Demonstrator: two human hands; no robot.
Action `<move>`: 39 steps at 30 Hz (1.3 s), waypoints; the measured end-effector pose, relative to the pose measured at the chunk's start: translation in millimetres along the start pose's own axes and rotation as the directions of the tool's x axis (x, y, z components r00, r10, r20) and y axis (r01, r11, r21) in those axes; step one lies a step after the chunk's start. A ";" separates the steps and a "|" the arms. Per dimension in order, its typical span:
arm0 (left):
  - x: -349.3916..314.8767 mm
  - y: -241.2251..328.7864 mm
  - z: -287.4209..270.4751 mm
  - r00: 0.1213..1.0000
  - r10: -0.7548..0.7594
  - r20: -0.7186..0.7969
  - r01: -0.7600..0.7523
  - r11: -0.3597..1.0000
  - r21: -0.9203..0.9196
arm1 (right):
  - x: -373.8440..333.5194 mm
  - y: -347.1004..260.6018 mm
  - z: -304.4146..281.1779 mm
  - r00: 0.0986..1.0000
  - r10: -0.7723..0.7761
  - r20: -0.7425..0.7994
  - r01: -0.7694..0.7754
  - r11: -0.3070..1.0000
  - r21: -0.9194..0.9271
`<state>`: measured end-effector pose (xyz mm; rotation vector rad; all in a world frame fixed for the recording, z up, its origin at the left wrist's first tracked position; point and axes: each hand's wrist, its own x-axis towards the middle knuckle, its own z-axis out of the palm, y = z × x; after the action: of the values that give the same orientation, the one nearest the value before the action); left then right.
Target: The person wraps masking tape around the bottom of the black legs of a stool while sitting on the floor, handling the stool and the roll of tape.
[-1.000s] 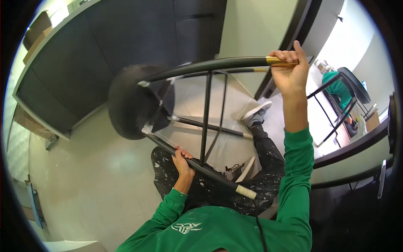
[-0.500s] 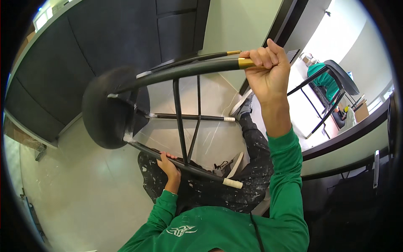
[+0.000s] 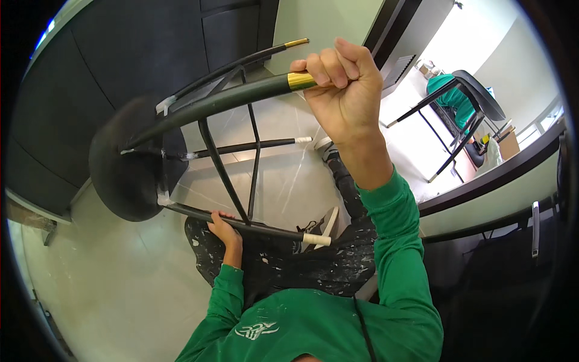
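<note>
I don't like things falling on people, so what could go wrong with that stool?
The right hand grips the stool at a shiny gold leg tip, which might be slippery; that side could drop. The left hand holds a lower leg over the person's lap, so a slip might bump it. Another gold-tipped leg sticks out free and could knock the dark cabinet if the stool swings.

Right grip (image 3: 345,96) raised, fist-like, curled; left grip (image 3: 225,231) lower, also curled.

Two black chairs (image 3: 129,175), the nearer with four legs (image 3: 241,98), two gold-tipped, two pale-tipped
</note>
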<state>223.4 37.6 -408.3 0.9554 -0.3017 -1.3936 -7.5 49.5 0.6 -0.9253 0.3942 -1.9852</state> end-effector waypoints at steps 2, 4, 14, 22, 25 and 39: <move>5.5 -10.9 10.3 1.000 0.017 0.013 -0.018 0.999 0.039 | 4.3 2.1 -10.0 0.999 0.031 0.024 -0.031 0.999 0.011; 19.3 -24.3 10.8 1.000 0.001 0.013 -0.002 0.999 0.046 | 2.0 7.9 -14.9 0.999 0.045 0.024 -0.045 0.999 -0.001; 99.5 -60.8 -6.2 0.989 -0.151 0.003 0.149 0.982 0.117 | -15.4 41.7 -66.7 0.984 0.174 -0.043 -0.164 0.971 0.176; 105.1 -70.4 -17.0 0.929 -0.366 0.051 0.348 0.912 0.217 | -38.3 32.4 -110.9 0.979 0.182 -0.097 -0.144 0.939 0.311; 96.4 -75.4 -19.4 0.920 -0.388 0.057 0.357 0.889 0.289 | -49.2 30.6 -127.7 0.977 0.169 -0.129 -0.124 0.947 0.298; -39.9 -4.9 35.7 0.484 -0.760 0.434 0.123 0.550 0.826 | -94.0 26.3 -183.7 0.976 0.102 -0.193 -0.055 0.970 0.237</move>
<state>187.0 60.8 -376.4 1.0357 -1.4359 -2.3100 -96.4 98.6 -181.0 -0.5534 0.3011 -2.0086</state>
